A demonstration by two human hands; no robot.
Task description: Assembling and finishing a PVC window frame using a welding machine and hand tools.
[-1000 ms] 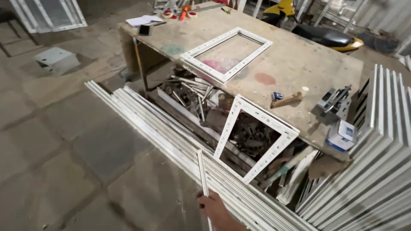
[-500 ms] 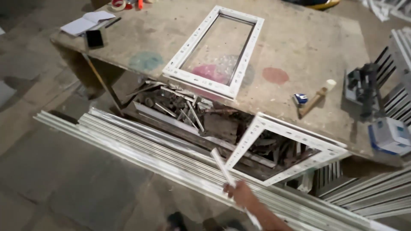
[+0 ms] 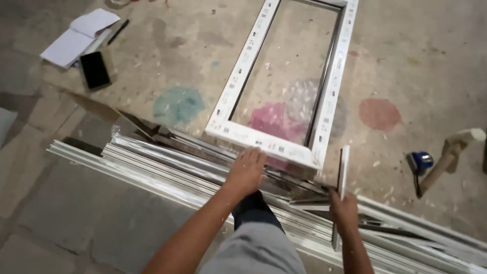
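**Two hands at the near edge of the workbench: a slim strip and a window frame**

Where the bench's near edge meets the stacked white profiles (image 3: 167, 170), the right hand (image 3: 345, 210) is closed around a thin white strip (image 3: 343, 177), held almost upright so its top reaches just above the edge. It looks light and fairly stiff but whippy over its length (a glazing bead, most likely), so a hold nearer its middle should steady it. The left hand (image 3: 247, 170) lies open, fingers spread, its fingertips touching the near rail of the white window frame (image 3: 276, 144); it grips nothing. That frame lies flat on the workbench (image 3: 406, 66), its near-right corner close to the edge and just beside the strip. Rigid, probably moderate in weight, with smooth and likely slippery faces, it is best taken by two rails or at a corner. Right of it lie a blue tape measure (image 3: 420, 161) and a wooden mallet (image 3: 451, 152); at the far-left corner, a black phone (image 3: 95, 69) and an open notebook (image 3: 81, 36).
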